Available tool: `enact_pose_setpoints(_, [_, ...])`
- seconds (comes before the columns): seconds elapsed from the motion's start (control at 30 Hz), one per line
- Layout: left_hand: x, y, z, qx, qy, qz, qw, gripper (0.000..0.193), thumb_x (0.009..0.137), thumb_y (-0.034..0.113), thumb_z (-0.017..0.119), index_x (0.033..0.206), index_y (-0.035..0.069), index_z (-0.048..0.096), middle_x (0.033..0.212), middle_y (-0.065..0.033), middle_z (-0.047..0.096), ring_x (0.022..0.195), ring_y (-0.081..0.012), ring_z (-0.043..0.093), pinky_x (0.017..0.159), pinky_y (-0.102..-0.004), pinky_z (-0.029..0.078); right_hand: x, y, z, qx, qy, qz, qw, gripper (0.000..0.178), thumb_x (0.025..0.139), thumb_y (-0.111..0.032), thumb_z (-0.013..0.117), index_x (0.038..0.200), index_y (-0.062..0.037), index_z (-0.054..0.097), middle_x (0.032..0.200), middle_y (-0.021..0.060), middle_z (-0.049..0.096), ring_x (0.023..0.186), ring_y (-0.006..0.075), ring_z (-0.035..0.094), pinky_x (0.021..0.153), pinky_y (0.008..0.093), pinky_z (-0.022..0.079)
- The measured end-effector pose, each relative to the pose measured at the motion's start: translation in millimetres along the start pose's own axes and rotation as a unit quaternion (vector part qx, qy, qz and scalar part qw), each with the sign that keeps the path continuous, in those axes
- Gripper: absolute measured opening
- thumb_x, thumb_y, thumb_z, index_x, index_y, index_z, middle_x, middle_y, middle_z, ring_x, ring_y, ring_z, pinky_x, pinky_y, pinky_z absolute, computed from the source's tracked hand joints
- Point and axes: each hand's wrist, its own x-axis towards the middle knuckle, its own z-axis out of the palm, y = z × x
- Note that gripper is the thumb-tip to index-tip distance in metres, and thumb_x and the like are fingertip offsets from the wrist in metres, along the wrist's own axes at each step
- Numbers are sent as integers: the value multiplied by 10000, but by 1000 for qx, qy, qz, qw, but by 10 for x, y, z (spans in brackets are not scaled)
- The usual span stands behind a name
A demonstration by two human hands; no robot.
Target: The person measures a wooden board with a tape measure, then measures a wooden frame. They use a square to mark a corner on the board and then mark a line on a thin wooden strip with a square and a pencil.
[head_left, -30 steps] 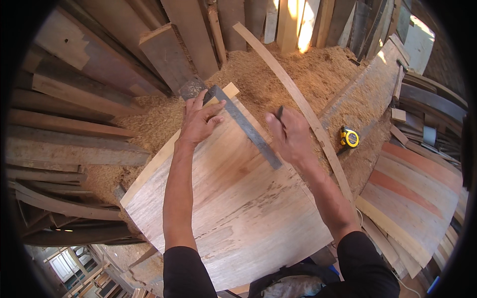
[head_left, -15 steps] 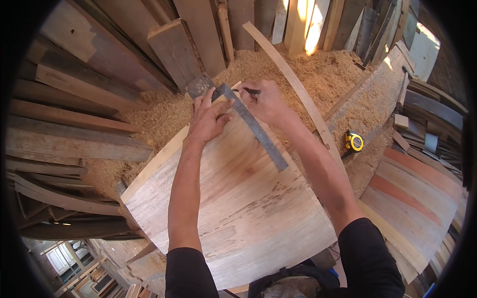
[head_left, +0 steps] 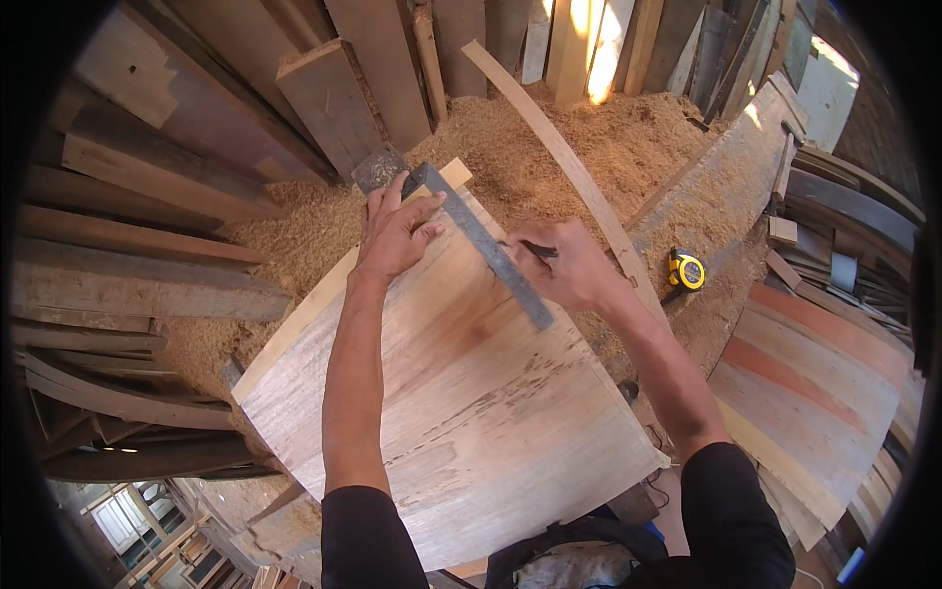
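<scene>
A wide pale wooden panel with a curved lower edge lies in front of me. Across its upper right side rests a dark metal try square. My left hand grips the square at its upper corner, thumb and fingers pressing it to the panel's light edge strip. Pinched in my right hand is a thin dark pencil, its point beside the square's blade about halfway down. The exact tip is too small to make out.
A yellow and black tape measure lies on the bench right of my right forearm. Beyond the panel are a curved wooden strip and heaped sawdust. Boards lean along the back and left. A striped panel stands at the right.
My right hand has moved from the top of the square down along the blade, toward me, with the pencil in it. My left hand still holds the square in place.
</scene>
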Motion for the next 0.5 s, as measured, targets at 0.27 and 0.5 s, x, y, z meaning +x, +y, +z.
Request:
enact_pose_setpoints(0.27, [14,-6,18,2,3,7,1000,474,804,341,826,1263,355,711,1594,-137,379,1423,-348,349,1203,-444,279,-197,128,14,17,12,-31,999,124,909,-50,624,964,39,691,786,179,673,632,215,625,625,342,499])
enact_pose_setpoints(0.5, [-9,-12,30,21,4,9,1000,488,802,303,832,1273,324,706,1575,-152,396,1415,-358,349,1204,-458,261,-578,-160,-351,-8,-65,128,990,201,955,-155,590,928,37,646,740,153,606,690,261,608,647,389,476])
